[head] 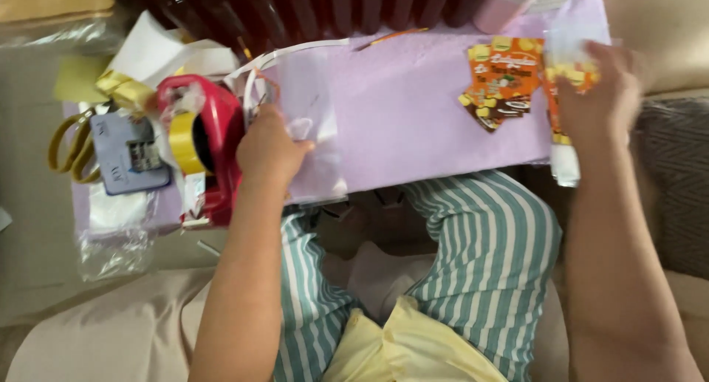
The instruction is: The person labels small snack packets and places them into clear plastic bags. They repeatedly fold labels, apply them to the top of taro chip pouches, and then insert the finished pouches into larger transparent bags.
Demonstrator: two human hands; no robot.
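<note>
Scissors (74, 147) with yellow handles lie at the far left edge of the lilac board (413, 116), beside a grey-blue card (129, 154). Next comes a red tape dispenser (210, 157) carrying a yellow roll (185, 142), its length running from the far side toward the person. The left hand (269, 149) rests just beside it, fingers curled together and pinching the near edge of a clear plastic bag (314, 123). That bag lies flat on the board with its long axis running away from the person, one short end pointing at the row of dark bottles (317, 5), the other end hanging over the board's near edge above the striped trouser knees (487, 234). Further right, a small fanned stack of orange labels (502, 83) sits on the board. At the far right the right hand (602, 94) is blurred; its fingers look closed around an orange label (572, 75) and a clear sleeve (565, 164), which hangs down past the board's edge, long axis toward the person.
</note>
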